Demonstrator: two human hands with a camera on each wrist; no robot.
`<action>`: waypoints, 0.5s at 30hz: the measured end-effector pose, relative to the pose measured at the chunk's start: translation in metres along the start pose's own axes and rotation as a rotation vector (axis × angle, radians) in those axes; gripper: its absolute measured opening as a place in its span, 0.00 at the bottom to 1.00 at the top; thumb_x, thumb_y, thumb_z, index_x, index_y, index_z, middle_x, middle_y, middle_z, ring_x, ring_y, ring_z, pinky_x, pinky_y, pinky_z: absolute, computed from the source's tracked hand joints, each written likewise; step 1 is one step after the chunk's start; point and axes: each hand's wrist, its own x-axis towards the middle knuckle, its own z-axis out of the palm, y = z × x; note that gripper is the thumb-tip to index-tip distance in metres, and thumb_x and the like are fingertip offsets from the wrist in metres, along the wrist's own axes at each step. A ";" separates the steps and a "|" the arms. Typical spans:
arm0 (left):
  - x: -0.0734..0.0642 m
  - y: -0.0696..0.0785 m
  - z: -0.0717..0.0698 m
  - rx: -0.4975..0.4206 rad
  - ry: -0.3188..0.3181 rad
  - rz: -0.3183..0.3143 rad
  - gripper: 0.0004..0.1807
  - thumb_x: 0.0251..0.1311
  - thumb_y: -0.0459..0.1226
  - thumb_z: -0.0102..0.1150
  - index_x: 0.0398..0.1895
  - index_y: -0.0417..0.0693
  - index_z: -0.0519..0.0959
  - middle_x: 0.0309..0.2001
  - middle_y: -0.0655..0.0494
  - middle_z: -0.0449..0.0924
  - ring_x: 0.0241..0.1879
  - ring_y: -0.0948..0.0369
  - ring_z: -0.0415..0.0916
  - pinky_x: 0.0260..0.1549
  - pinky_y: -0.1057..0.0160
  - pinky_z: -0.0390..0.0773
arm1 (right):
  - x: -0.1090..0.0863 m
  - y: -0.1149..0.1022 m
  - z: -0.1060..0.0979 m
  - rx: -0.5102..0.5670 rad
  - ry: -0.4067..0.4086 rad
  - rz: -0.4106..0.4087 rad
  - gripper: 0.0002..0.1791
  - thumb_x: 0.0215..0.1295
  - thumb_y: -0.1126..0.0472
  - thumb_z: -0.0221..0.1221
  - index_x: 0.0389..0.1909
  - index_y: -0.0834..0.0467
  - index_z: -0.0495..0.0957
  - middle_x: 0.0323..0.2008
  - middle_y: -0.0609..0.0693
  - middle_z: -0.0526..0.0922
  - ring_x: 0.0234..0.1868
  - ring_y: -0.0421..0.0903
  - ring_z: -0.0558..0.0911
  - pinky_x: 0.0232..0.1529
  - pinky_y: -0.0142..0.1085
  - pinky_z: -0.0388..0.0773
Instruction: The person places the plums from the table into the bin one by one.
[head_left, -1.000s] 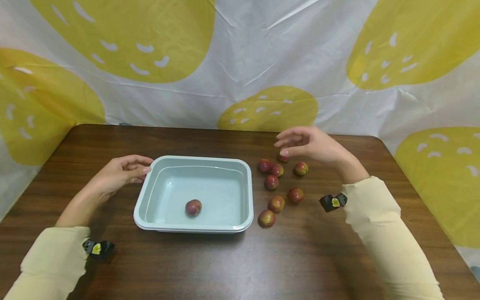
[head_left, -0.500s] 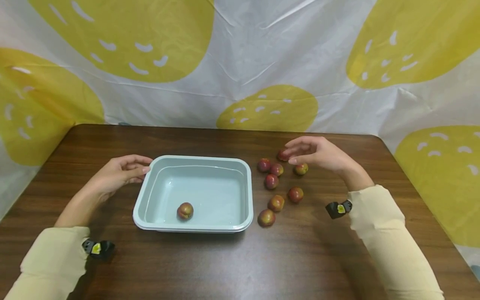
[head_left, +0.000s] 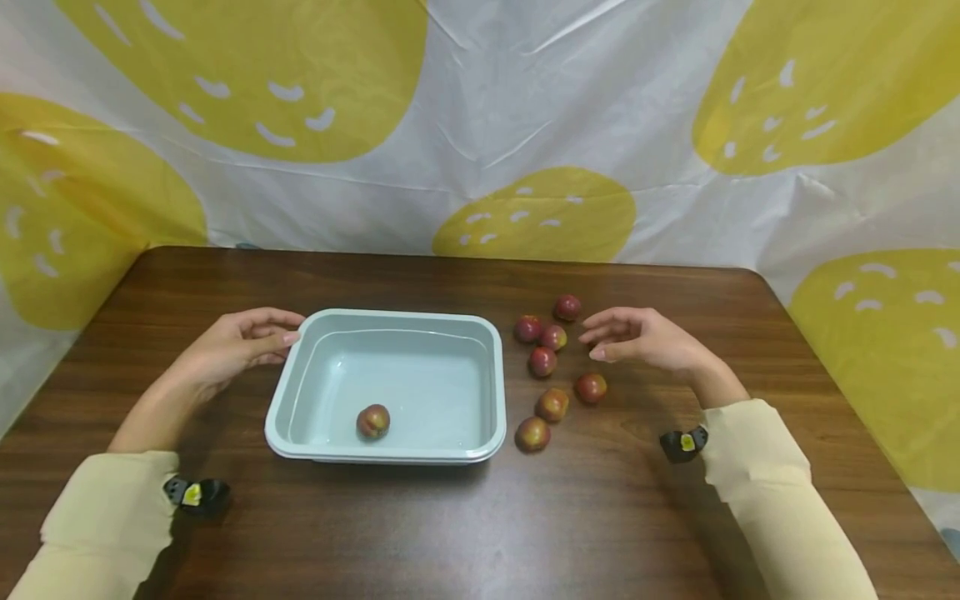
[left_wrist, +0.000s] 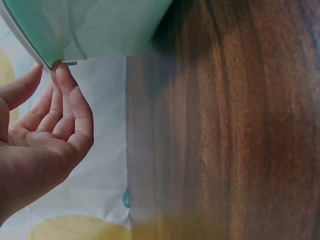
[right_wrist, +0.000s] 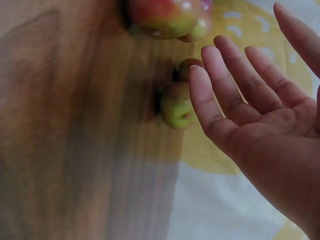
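Head view: pale blue rectangular plastic tub (head_left: 420,358) left of center, on brown wood-grain table (head_left: 465,533). Inside, near lower wall, one small round red-and-yellow fruit (head_left: 373,422). Left hand (head_left: 242,343) at frame left, thumb and fingers pinching upper end of tub's left rim. Right of tub, across a narrow strip of wood, seven loose red-and-yellow fruits (head_left: 542,362) showing. Right hand (head_left: 637,337) just beyond, fingers parted, thumb apart. Broad open wood across lower middle; table's far edge along white cloth with yellow ovals (head_left: 517,117).

Left wrist view: tub corner upper left, rim between thumb and fingertips; wood filling right side.

Right wrist view: at right, palm showing, fingers spread wide; blurred fruits upper middle, impossible to tell whether touching fingertips.
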 end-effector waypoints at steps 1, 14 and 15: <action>0.000 0.000 0.000 0.002 0.001 -0.003 0.28 0.60 0.39 0.57 0.57 0.30 0.65 0.40 0.56 0.79 0.36 0.67 0.77 0.39 0.64 0.77 | -0.001 0.002 0.001 0.007 -0.001 0.003 0.28 0.56 0.62 0.63 0.55 0.69 0.67 0.50 0.66 0.75 0.43 0.47 0.80 0.44 0.35 0.75; 0.000 0.000 0.000 0.016 0.001 -0.016 0.28 0.60 0.41 0.57 0.57 0.31 0.65 0.42 0.54 0.79 0.36 0.67 0.77 0.39 0.64 0.77 | -0.006 0.025 0.013 0.125 -0.038 -0.006 0.27 0.56 0.72 0.59 0.55 0.77 0.63 0.47 0.72 0.73 0.39 0.43 0.81 0.40 0.35 0.77; 0.000 0.000 -0.001 0.015 0.001 -0.015 0.28 0.60 0.41 0.57 0.57 0.31 0.65 0.42 0.53 0.79 0.36 0.67 0.77 0.39 0.64 0.77 | -0.007 0.026 0.014 0.133 -0.039 -0.009 0.27 0.56 0.73 0.59 0.55 0.77 0.62 0.47 0.73 0.73 0.39 0.43 0.81 0.39 0.35 0.77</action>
